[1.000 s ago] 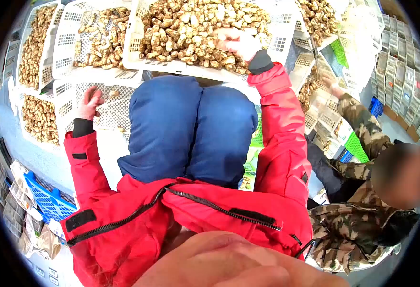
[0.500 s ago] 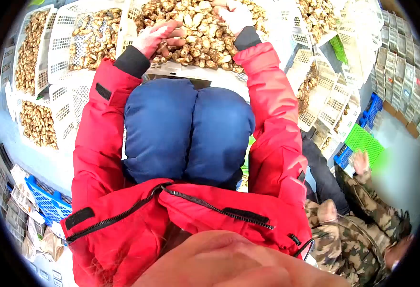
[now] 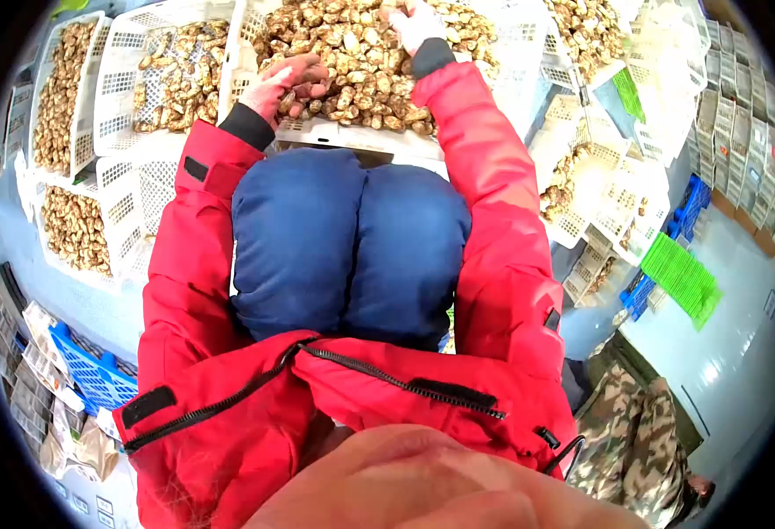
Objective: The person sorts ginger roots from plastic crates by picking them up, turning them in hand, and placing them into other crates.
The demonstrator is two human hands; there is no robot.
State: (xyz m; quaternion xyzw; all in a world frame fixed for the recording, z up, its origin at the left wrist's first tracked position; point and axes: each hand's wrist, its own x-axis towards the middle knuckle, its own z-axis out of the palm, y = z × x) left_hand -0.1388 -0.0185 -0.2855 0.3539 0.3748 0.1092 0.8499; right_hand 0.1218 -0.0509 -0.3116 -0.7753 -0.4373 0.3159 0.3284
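A wide heap of brown-and-cream mushrooms lies at the top middle, on a white surface in front of my blue-clad lap. My left hand rests at the near left side of the heap, its fingers curled down around mushrooms. Farther up, my right hand is over the heap's far right part. Its fingers are bent together at the top edge of the view, and what they hold is too small to make out.
White plastic baskets with mushrooms stand on the left. More baskets are stacked on the right, near a green slatted panel. A blue crate sits low left. A person in camouflage clothing is behind at the right.
My left hand has shifted slightly left and its fingers have curled in. My right hand has moved a little left. The person in camouflage has moved lower, and their raised hand is out of sight.
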